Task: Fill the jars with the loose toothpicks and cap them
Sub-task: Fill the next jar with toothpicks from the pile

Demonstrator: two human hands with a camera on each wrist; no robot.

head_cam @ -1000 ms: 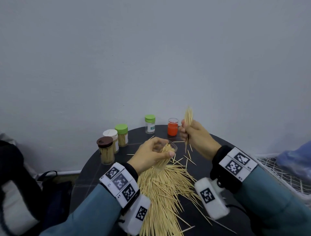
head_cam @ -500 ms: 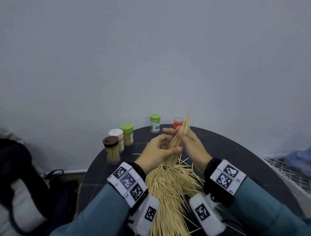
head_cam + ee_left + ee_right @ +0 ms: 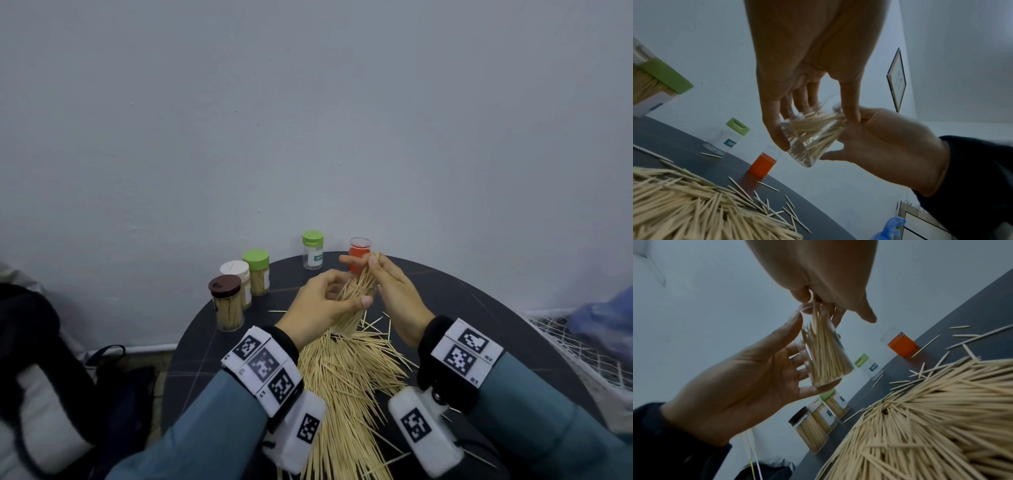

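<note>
My left hand (image 3: 346,291) grips a clear open jar (image 3: 347,317), tilted over the table with its mouth up and to the right. The jar (image 3: 809,138) holds many toothpicks. My right hand (image 3: 363,262) pinches the top of a toothpick bundle (image 3: 359,281) whose lower ends reach into the jar mouth. In the right wrist view the bundle (image 3: 818,324) runs from my right fingers (image 3: 803,295) down into the jar (image 3: 826,353), and my left hand (image 3: 748,378) cups the jar from below. A large pile of loose toothpicks (image 3: 346,383) lies on the round black table (image 3: 479,308) beneath both hands.
Three capped jars full of toothpicks stand at the table's back left: brown cap (image 3: 226,305), white cap (image 3: 236,270), green cap (image 3: 257,270). Further back are a green-capped labelled jar (image 3: 312,250) and an orange-bottomed open jar (image 3: 359,250). A wire basket (image 3: 582,353) sits right, a dark bag (image 3: 41,342) left.
My right hand has carried its toothpick bundle from up at the right over to the jar mouth. The left hand has kept hold of the jar, and the two hands now meet.
</note>
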